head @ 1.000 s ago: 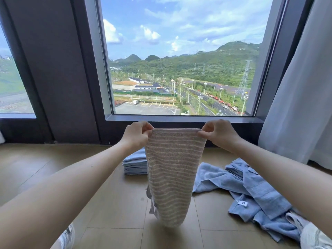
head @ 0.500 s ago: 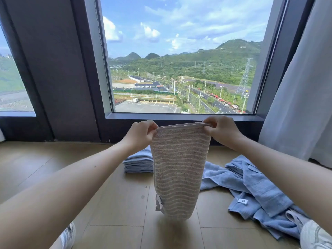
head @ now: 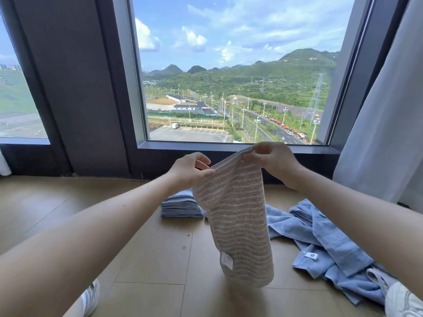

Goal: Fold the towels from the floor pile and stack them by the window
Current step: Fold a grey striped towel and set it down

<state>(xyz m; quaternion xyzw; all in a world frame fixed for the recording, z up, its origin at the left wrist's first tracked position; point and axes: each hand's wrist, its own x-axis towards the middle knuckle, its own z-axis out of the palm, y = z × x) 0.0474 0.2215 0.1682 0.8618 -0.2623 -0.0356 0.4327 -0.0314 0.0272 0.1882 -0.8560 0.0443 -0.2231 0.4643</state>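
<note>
A beige striped towel point(head: 238, 216) hangs folded lengthwise in the air before the window, its lower end just above the floor, a white label near the bottom. My left hand point(head: 191, 169) pinches its upper left corner. My right hand point(head: 271, 157) grips the upper right corner, held higher, so the top edge slants. Behind the towel, a stack of folded blue towels point(head: 180, 205) lies on the floor below the window point(head: 233, 72). A loose pile of blue towels point(head: 332, 245) spreads over the floor at the right.
A white curtain point(head: 386, 115) hangs at the right beside the window frame. The wooden floor point(head: 148, 259) stretches left and forward. A white shoe point(head: 90, 298) shows at the bottom left, and another fabric-covered knee or shoe at the bottom right corner.
Both hands have drawn closer together, narrowing the towel's top edge. The right hand rose above the left, tilting the edge, and the towel's lower end swung rightward, showing its label.
</note>
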